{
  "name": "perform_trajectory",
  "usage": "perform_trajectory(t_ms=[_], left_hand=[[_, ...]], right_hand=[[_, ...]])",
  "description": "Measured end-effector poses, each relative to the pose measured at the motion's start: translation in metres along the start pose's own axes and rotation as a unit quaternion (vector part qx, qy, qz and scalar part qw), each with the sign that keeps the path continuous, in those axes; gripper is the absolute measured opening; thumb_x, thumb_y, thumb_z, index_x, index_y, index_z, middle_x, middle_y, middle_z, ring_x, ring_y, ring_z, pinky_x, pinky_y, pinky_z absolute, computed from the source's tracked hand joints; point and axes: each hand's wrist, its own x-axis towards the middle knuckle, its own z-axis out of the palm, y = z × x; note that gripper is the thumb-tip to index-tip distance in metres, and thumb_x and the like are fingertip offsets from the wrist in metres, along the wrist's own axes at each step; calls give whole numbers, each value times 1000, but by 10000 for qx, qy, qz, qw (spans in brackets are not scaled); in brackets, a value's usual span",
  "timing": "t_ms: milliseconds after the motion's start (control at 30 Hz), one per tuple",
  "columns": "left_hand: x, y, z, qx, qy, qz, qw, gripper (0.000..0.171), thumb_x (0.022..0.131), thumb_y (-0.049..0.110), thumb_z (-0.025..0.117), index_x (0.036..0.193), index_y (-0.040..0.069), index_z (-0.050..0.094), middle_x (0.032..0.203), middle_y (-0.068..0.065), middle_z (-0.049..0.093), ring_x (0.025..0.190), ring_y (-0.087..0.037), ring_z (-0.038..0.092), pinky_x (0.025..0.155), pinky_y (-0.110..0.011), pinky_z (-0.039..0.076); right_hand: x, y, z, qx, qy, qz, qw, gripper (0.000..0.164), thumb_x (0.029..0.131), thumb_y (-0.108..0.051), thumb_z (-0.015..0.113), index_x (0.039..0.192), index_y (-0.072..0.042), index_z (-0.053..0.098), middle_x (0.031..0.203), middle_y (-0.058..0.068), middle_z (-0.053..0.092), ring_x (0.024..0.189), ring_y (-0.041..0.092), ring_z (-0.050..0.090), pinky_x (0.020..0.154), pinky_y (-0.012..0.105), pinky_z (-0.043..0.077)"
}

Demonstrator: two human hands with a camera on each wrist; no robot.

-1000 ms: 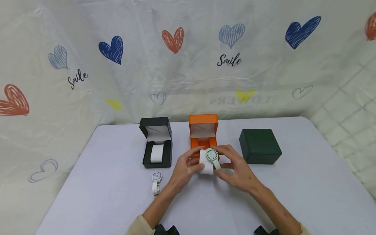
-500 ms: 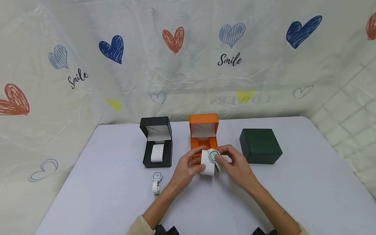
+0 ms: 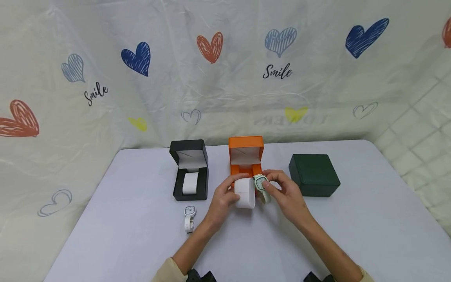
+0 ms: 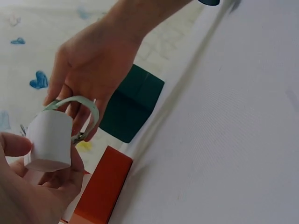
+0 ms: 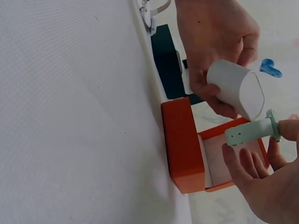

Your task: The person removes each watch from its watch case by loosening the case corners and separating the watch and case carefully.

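Note:
My left hand [image 3: 222, 199] grips a white watch cushion [image 3: 244, 193] between thumb and fingers, in front of the open orange watch box [image 3: 245, 150]. Just right of the cushion, my right hand [image 3: 287, 194] pinches a pale green wristwatch [image 3: 260, 183], its thumb by the dial. In the left wrist view the watch strap [image 4: 88, 103] forms a loop beside the cushion [image 4: 50, 137]. The right wrist view shows the cushion's flat end [image 5: 252, 95] facing the strap [image 5: 250, 132], the two side by side.
To the left an open black watch box [image 3: 190, 156] holds a white cushion [image 3: 190, 183]. A white wristwatch [image 3: 189, 217] lies in front of it. A closed dark green box [image 3: 314, 174] stands at the right. A heart-printed sheet [image 3: 225, 90] hangs behind the table.
The watch has come away from the cushion toward the right, in my right hand, whose thumb has moved up to the dial. My left hand has turned the cushion so its end shows.

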Motion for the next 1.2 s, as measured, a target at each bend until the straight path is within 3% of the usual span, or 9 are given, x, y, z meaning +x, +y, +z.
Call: perform_trajectory(t_ms=[167,267,367,467,600,867,1200], left_hand=[[0,-1,-1,-433,185,-258,9986,63,80,6,36,139,9,57,129,-9,59,109,-20,56,91,-33,48],[0,1,0,-440,243,-307,9983,48,91,12,43,137,4,55,124,-8,58,110,-20,54,92,-33,47],[-2,2,2,-116,379,-348,9986,40,97,23,62,132,4,55,117,-6,58,108,-20,54,88,-33,49],[-3,2,4,216,522,-358,9978,46,92,28,77,124,3,56,109,-6,59,102,-21,55,80,-32,50],[-5,3,7,539,628,-231,9963,47,84,26,86,115,2,60,102,-6,60,95,-22,57,73,-33,51],[-10,2,15,917,485,246,9943,37,83,26,86,113,18,65,115,-3,68,101,-20,61,78,-35,56],[-15,-4,19,1060,682,446,9910,55,83,25,86,130,35,61,128,9,65,112,-20,60,83,-36,55]], right_hand=[[1,1,-1,146,57,-22,9999,22,106,-20,62,109,2,57,147,21,55,141,34,50,97,11,52],[2,2,0,88,51,24,9999,24,105,-21,62,110,1,57,148,20,56,142,35,50,97,10,51],[2,4,0,-3,58,47,10000,24,105,-21,62,112,1,57,146,18,59,142,35,52,98,10,50],[2,4,2,-102,88,51,9999,22,105,-20,63,113,1,58,139,16,63,134,31,57,97,12,52],[0,4,4,-153,137,51,9998,22,104,-19,65,114,0,60,128,14,65,119,18,61,92,16,57],[-1,6,7,26,230,-124,9997,19,101,-15,69,111,0,63,115,14,64,105,12,65,87,20,60],[-4,5,10,-342,366,-8,9987,18,98,-22,75,107,-7,69,105,7,69,98,7,68,86,18,58]])
